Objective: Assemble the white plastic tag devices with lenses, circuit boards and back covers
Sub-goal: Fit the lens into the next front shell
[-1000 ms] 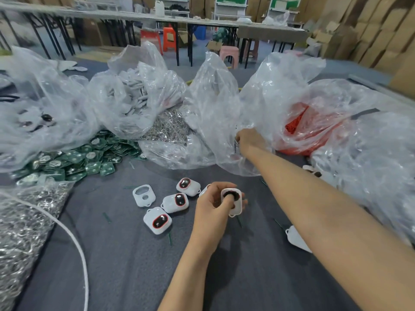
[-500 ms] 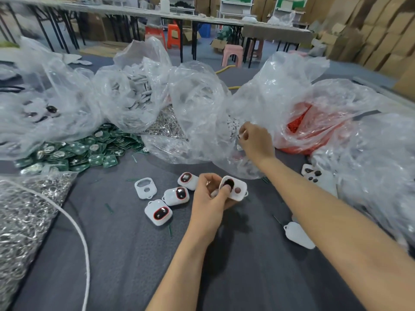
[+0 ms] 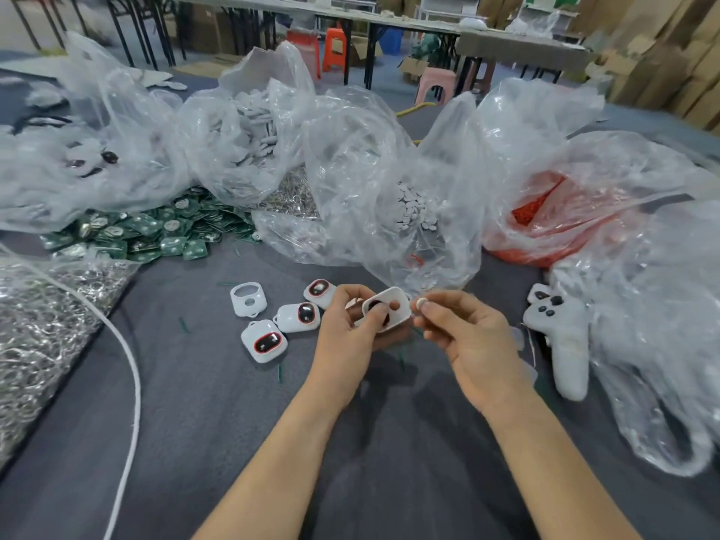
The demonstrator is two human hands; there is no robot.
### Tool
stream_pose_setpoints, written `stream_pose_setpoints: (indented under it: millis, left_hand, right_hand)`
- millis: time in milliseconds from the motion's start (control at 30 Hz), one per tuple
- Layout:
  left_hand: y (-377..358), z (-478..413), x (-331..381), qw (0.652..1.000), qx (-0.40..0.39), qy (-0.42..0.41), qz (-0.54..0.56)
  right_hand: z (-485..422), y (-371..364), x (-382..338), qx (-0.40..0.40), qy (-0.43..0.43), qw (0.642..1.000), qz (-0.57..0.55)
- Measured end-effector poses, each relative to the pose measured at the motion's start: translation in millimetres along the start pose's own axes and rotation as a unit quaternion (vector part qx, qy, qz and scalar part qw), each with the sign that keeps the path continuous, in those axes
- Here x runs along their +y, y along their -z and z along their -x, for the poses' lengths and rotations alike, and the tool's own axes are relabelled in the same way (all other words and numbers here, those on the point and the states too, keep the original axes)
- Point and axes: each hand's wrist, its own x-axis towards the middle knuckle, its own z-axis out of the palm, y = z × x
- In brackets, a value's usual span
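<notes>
The grey table (image 3: 218,442) is strewn with clear plastic bags (image 3: 350,169) across the top, green circuit boards (image 3: 156,231) at left, white tag shells (image 3: 265,341) centrally.

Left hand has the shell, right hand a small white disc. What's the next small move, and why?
Probably ease the right hand toward the left hand and seat the small white disc in the round hole of the white shell. The disc is pinched just beside the shell, not yet in it, and that hole looks unfilled.
</notes>
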Motion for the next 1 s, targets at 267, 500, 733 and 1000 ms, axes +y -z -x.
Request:
stream_pose_setpoints:
  millis: [267, 500, 733, 1000]
  left_hand:
    - [2.1, 3.5, -6.5, 0.985, 0.003, -0.048, -0.164]
    - [2.4, 6.0, -4.9, 0.973, -0.013, -0.067, -0.218]
    - [1.9, 6.9, -4.3, 0.976, -0.026, -0.065, -0.205]
    - [1.5, 8.8, -4.9, 0.978, -0.042, -0.059, -0.194]
  right_hand:
    - [-0.6, 6.6, 12.7, 0.006, 0.023, 0.994, 0.108]
    - [-0.9, 6.5, 14.7, 0.023, 0.023, 0.988, 0.153]
    - [0.2, 5.8, 15.2, 0.025, 0.038, 0.980, 0.191]
    - [-2.8, 8.1, 11.9, -0.008, 0.005, 0.991, 0.131]
